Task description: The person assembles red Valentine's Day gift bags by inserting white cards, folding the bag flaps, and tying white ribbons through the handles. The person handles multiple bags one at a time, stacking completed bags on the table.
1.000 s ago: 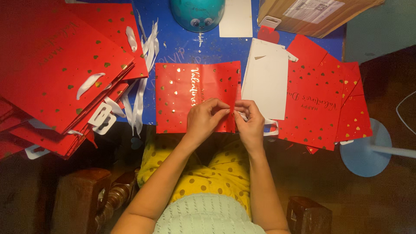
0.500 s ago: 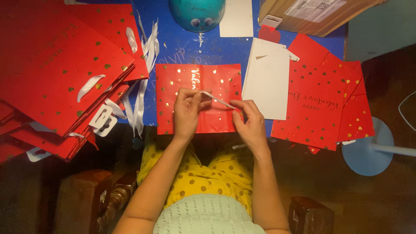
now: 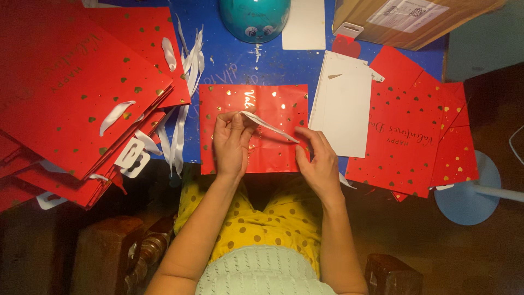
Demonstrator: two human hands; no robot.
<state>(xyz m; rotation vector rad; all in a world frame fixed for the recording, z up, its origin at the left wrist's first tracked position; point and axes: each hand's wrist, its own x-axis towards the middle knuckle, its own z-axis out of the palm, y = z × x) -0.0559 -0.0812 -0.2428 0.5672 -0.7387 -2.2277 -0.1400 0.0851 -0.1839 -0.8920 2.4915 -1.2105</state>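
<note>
Red bag (image 3: 273,142), flat on blue surface (image 3: 240,65); white ribbon (image 3: 270,127) stretched over it

Left hand (image 3: 232,143) fingers pinch ribbon's upper end; right hand (image 3: 317,161) fingers seem closed on lower end, partly hidden. Risk: hard pull tears paper or ribbon slips free. Cardboard box (image 3: 404,19), white label, top right; white card (image 3: 343,109) beside bag; red bag stacks (image 3: 76,104) left, more right

Two hands were in view, the left hand (image 3: 232,143) and the right hand (image 3: 316,161), with one white ribbon (image 3: 270,125) stretched between them. One flat red bag (image 3: 254,128) lay under them. Two stacks of red bags flanked it, one left (image 3: 71,98), one right (image 3: 415,136). One teal dome (image 3: 255,19), one cardboard box (image 3: 404,19) and one bundle of loose ribbons (image 3: 183,98) were there too.
</note>
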